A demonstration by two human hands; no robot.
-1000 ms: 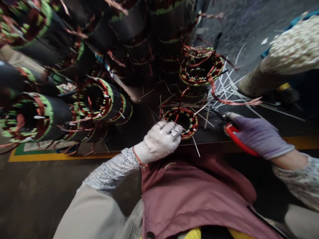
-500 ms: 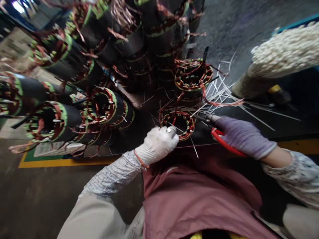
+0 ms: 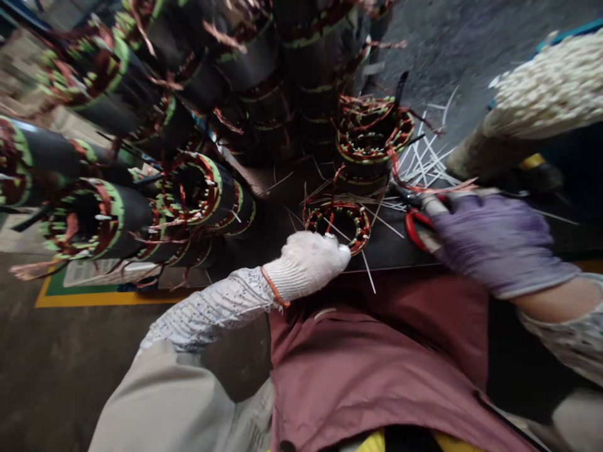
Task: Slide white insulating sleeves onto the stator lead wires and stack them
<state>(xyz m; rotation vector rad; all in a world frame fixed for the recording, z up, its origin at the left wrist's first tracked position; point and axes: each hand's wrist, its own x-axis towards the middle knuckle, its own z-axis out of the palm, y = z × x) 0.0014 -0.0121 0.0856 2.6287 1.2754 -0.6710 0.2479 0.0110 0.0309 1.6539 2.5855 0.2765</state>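
A small wound stator [image 3: 362, 235], a ring of copper windings, sits at the bench's near edge. My left hand [image 3: 313, 263], in a white knitted glove, is closed over its near left rim, fingertips partly hidden. A thin white strip [image 3: 369, 273] crosses the ring and sticks out towards me. To the right, my right hand [image 3: 502, 242], in a purple glove, grips red-handled pliers [image 3: 416, 232]. Their jaws point left, apart from the ring, and I cannot tell whether they are parted. Copper leads [image 3: 438, 187] hang just beyond the pliers.
Another wound stator [image 3: 374, 150] stands behind the ring. Stacks of larger stators [image 3: 125, 216] crowd the left and back. Loose white strips [image 3: 426, 160] litter the bench at right, beside a thick bundle of white strands [image 3: 551, 81]. A yellow line [image 3: 117, 301] edges the floor.
My right hand has drawn the pliers right, away from the ring. My left hand has shifted slightly right along the near rim. The view has moved a little.
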